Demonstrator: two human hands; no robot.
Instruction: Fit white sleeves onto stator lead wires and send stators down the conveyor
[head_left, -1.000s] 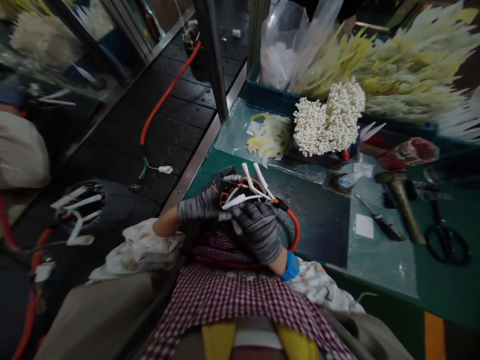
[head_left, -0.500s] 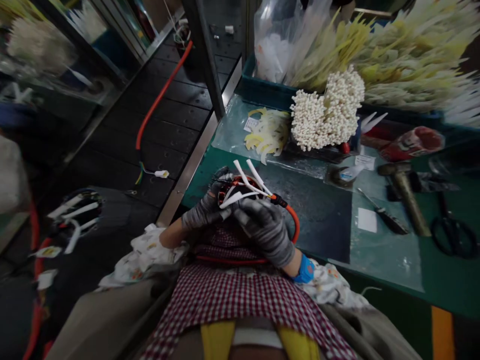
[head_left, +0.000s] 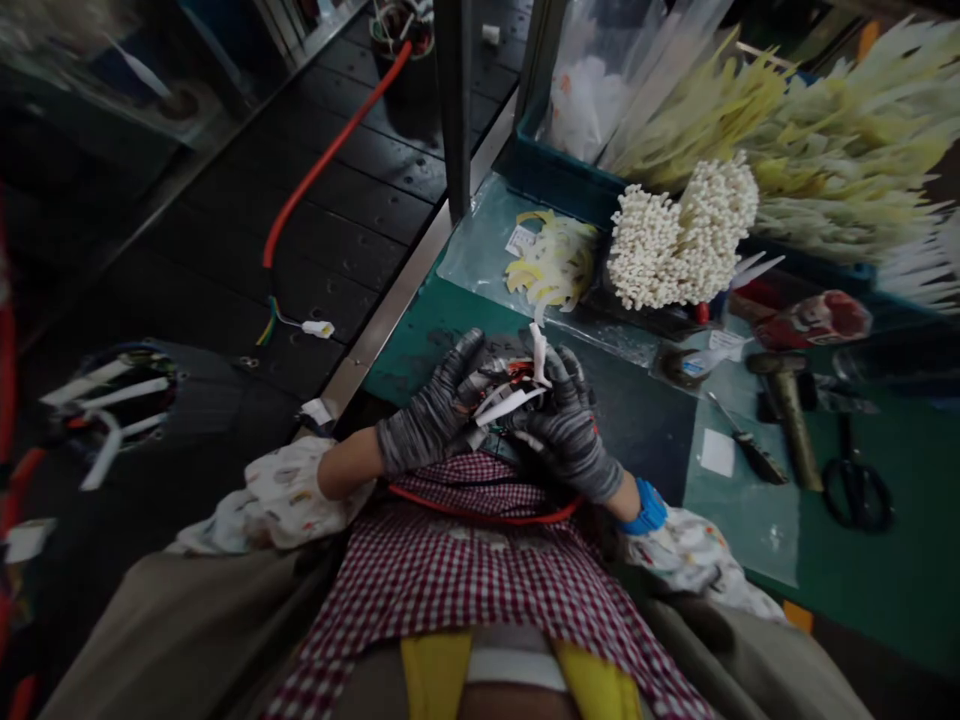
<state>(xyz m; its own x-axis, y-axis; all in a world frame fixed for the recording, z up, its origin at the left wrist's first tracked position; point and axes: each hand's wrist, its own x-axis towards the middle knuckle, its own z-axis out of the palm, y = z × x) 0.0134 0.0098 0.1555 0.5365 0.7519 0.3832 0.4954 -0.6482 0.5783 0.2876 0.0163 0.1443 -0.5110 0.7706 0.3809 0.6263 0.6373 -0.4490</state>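
Observation:
Both my gloved hands hold a motor stator [head_left: 519, 371] over the near edge of the green bench. Copper windings and white insulating sleeves [head_left: 510, 404] show between the hands; the lower part is hidden. My left hand [head_left: 431, 408] grips its left side, with fingers curved along the rim. On the opposite side, my right hand [head_left: 566, 430] closes round the stator and the sleeved leads, one white sleeve standing up by its fingertips. A red cable [head_left: 487, 516] runs across my checked apron below the hands.
Bundles of white sleeves [head_left: 679, 245] and yellowish strips [head_left: 847, 150] stand at the back. A hammer [head_left: 793, 420], a screwdriver [head_left: 757, 455] and scissors [head_left: 855, 485] lie at the right. To the left, a dark motor housing [head_left: 206, 400] sits below the steel rail [head_left: 405, 290].
My right hand has moved from the near side of the stator round to its right. The white sleeves have shifted, and the orange cable at the right is now out of sight. The view has swung.

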